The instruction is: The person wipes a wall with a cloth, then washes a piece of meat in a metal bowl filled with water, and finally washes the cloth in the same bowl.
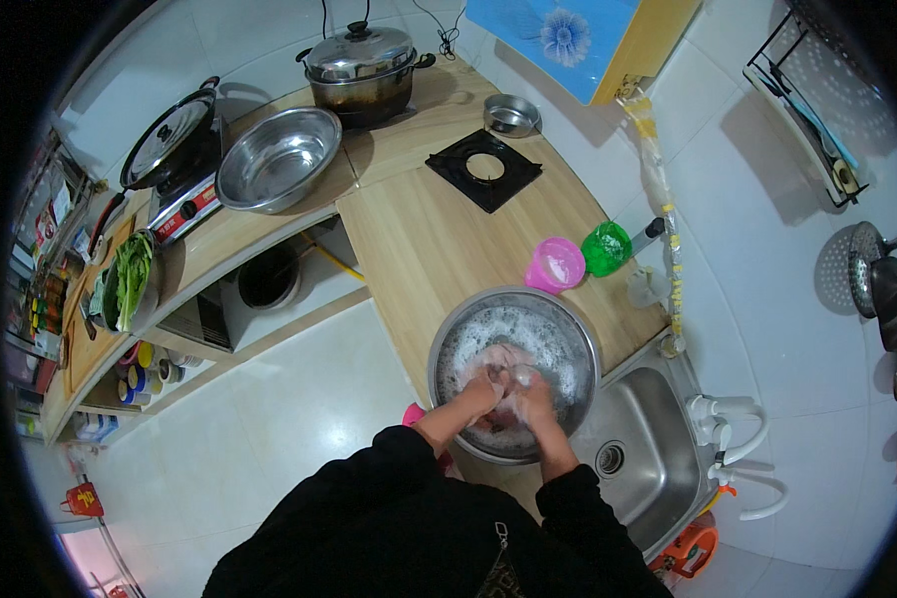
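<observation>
Soapy water with foam fills a large stainless steel basin [439, 340] on the wooden counter. Pinkish wet cloth [504, 357] lies in the suds, bunched partly under the hands. My left hand [484, 390] grips some of the cloth at the middle of the basin. Close beside it on the right, my right hand [531, 395] is also closed on the cloth, with foam on its fingers. Blur and suds hide the fingertips. Just behind the basin's rim stand a pink plastic cup [556, 264] and a green plastic cup [606, 248].
Right of the basin is a steel sink [654, 433] with a white faucet [725, 430]. A black burner grate [484, 170], a small steel bowl [510, 115] and a lidded pot [360, 75] stand farther back. Left are an empty steel basin [279, 159] and a lidded wok [170, 137].
</observation>
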The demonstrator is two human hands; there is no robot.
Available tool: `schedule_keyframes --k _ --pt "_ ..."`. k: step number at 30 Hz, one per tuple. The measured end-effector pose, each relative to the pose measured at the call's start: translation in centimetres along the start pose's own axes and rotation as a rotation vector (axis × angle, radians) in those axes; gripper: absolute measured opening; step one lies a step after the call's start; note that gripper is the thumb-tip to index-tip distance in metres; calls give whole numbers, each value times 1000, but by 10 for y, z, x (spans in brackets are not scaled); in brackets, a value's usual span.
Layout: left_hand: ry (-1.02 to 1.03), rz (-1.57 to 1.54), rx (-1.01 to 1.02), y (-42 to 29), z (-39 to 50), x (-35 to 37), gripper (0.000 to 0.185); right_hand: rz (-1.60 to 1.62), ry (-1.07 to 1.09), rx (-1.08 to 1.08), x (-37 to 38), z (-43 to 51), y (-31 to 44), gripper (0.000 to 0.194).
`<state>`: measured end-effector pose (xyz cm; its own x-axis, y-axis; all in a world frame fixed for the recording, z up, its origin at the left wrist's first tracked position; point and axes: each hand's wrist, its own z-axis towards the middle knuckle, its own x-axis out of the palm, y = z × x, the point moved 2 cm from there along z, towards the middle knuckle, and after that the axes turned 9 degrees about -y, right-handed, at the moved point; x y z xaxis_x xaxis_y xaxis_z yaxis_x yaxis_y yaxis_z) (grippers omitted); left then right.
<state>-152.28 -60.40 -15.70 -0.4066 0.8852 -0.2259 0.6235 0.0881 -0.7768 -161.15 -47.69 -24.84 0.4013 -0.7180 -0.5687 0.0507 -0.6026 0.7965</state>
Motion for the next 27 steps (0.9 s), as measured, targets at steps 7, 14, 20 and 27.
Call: schedule_keyframes --k 7,14,20,27 --pt "63 -1249 -368 89 62 29 36 114 -41 -38 3 -70 158 38" --pt "-28 -815 -164 -12 -11 12 20 40 -81 332 -22 -38 135 39" --pt "-75 -640 -137 8 11 15 26 124 -38 137 2 -43 97 46" --pt "-119 -140 -82 26 8 -2 53 -512 102 112 -31 -28 89 28"
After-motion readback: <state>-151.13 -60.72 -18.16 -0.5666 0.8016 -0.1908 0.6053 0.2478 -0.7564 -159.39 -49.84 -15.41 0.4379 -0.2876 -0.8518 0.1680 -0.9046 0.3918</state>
